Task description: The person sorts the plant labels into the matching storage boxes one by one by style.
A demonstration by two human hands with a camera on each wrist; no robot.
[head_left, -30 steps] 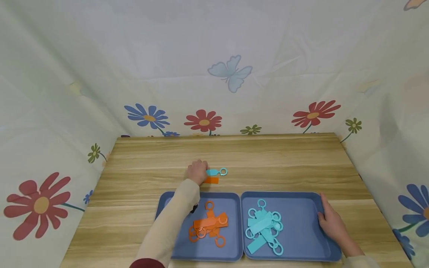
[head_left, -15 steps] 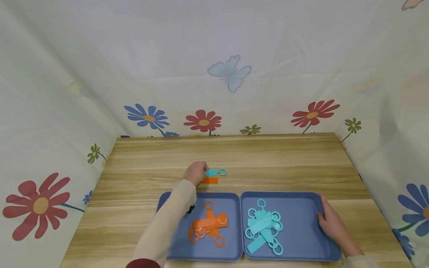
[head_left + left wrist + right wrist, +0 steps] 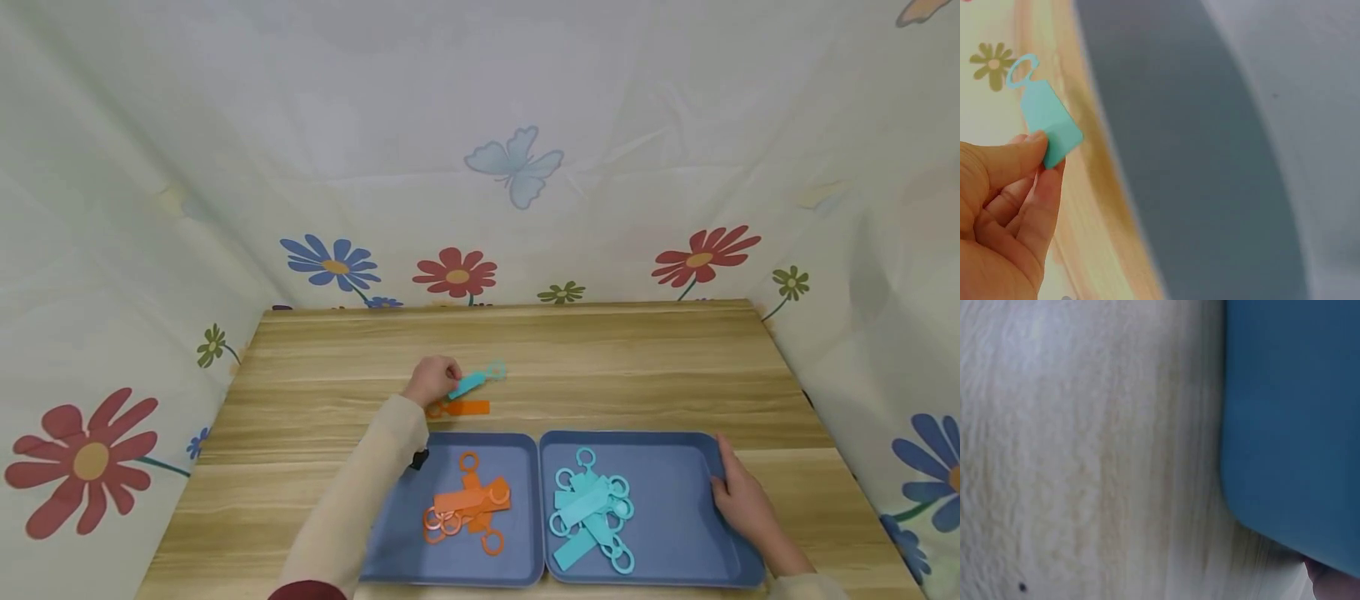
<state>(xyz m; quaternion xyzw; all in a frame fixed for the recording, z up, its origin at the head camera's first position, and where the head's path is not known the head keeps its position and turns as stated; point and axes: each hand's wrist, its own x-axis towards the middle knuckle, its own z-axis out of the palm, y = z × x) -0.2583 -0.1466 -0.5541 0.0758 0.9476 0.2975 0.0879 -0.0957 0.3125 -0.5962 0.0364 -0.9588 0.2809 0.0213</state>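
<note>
My left hand (image 3: 433,379) pinches a turquoise plastic tag with a ring hook (image 3: 468,384) by its flat end, between thumb and fingers. In the left wrist view the tag (image 3: 1052,122) tilts, its open ring pointing up and away from the fingers. Just below that hand, an orange tag (image 3: 471,407) lies on the table. My right hand (image 3: 744,500) grips the right edge of the right blue tray (image 3: 675,500), thumb over the rim. In the right wrist view the tray's outer wall (image 3: 1291,425) fills one side, with a fingertip (image 3: 1335,584) at its corner.
Several turquoise tags (image 3: 588,508) are heaped in the right tray. The left blue tray (image 3: 405,533), set against it, holds several orange tags (image 3: 472,504). Both stand on a wooden table (image 3: 600,367), with a flowered cloth (image 3: 517,250) behind.
The turquoise tag, earlier flat on the table under my left fingers, is now tilted and lifted. My left hand has drawn slightly left, uncovering more of the orange tag. The right hand stays put.
</note>
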